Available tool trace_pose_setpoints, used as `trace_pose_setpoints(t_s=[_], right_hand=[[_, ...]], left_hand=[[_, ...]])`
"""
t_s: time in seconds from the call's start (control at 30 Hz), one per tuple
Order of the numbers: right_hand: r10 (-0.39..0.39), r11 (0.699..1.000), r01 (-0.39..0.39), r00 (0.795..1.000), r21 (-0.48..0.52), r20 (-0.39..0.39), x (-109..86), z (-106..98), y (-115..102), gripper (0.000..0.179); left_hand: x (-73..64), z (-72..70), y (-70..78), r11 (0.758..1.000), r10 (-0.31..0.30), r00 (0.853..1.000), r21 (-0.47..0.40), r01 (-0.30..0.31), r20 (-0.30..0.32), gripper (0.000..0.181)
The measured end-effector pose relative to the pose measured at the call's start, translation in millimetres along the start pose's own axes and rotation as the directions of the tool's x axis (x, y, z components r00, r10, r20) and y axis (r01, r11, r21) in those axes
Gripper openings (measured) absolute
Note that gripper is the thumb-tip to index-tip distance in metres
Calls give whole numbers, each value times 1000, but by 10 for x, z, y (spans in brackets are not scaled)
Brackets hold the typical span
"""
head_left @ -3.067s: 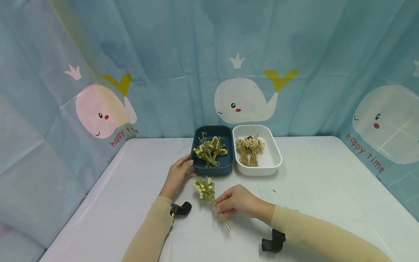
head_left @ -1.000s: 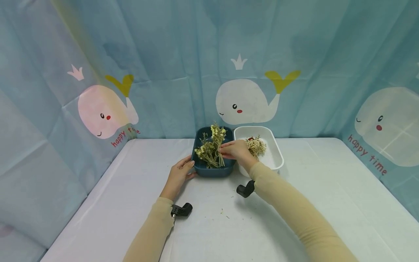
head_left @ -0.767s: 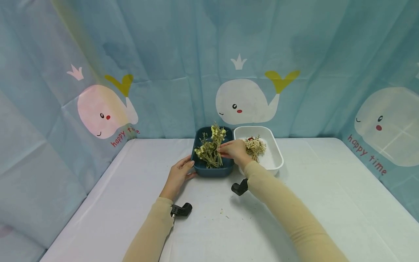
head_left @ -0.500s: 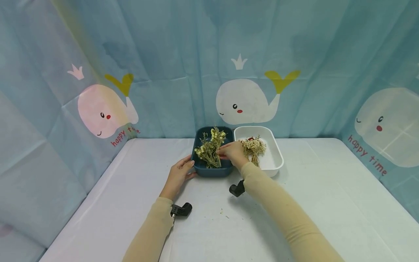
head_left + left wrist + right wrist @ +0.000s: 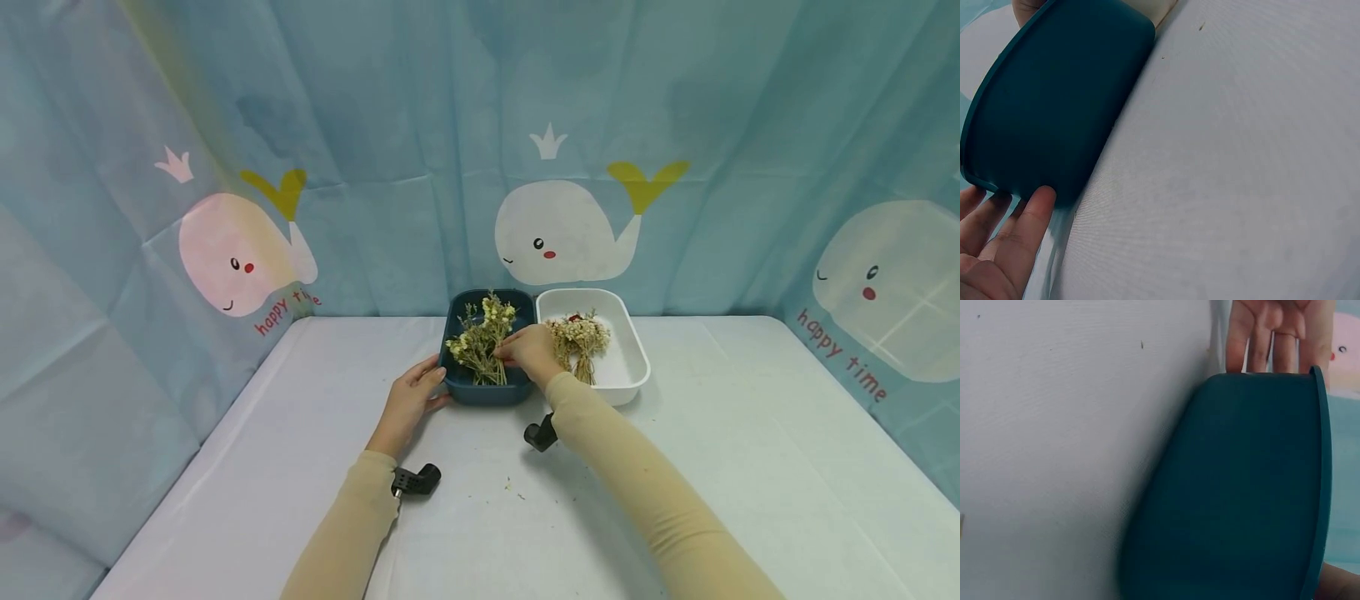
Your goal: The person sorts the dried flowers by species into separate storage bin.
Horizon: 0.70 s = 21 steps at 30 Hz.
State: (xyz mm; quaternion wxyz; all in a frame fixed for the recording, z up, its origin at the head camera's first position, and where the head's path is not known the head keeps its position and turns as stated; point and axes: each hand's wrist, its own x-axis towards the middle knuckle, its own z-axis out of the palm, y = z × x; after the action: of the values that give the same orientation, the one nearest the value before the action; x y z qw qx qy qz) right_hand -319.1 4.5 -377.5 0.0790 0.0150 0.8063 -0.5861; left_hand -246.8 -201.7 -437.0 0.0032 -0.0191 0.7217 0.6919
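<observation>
A dark blue bin point(image 5: 487, 395) stands at the back of the table with yellowish dried flowers inside. My left hand point(image 5: 408, 404) rests at its left side; in the left wrist view its straight fingers point(image 5: 1025, 234) touch the bin wall. Reaching in from the right, my right hand point(image 5: 534, 354) pinches the stems of a dried flower bunch point(image 5: 497, 315). That bunch lies low in the bin, flower heads toward the back, beside another dried bunch point(image 5: 465, 346). In the right wrist view the bin wall hides most of the right hand.
A white bin point(image 5: 635, 362) adjoins the blue one on the right, holding cream dried bunches point(image 5: 585, 335) with a bit of red. Small plant crumbs point(image 5: 507, 483) lie on the white tabletop point(image 5: 465, 542). A blue whale-print curtain point(image 5: 360, 233) hangs behind.
My right hand has carried the flower bunch from the table in front into the blue bin, then lowered it beside the other bunch. The left hand stays at the bin.
</observation>
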Motion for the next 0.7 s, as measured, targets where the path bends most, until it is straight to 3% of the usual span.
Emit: trace_pose_setpoints(t_s=[0.2,0.53,0.7], right_hand=[[-19,1000,19,1000,-5,0,-38,-29,7,22],[13,983,-29,996,180,93,-166,-322,16,32],[16,974,-44,992,221,125,-291,-529,32,32]], left_hand=[[12,-5,-20,1000,3,1000,4,-3,-6,58],[38,11,-31,1000,-11,1000,-3,11,-14,57],[37,-12,-25,1000,-11,1000,3,12,-13,58]])
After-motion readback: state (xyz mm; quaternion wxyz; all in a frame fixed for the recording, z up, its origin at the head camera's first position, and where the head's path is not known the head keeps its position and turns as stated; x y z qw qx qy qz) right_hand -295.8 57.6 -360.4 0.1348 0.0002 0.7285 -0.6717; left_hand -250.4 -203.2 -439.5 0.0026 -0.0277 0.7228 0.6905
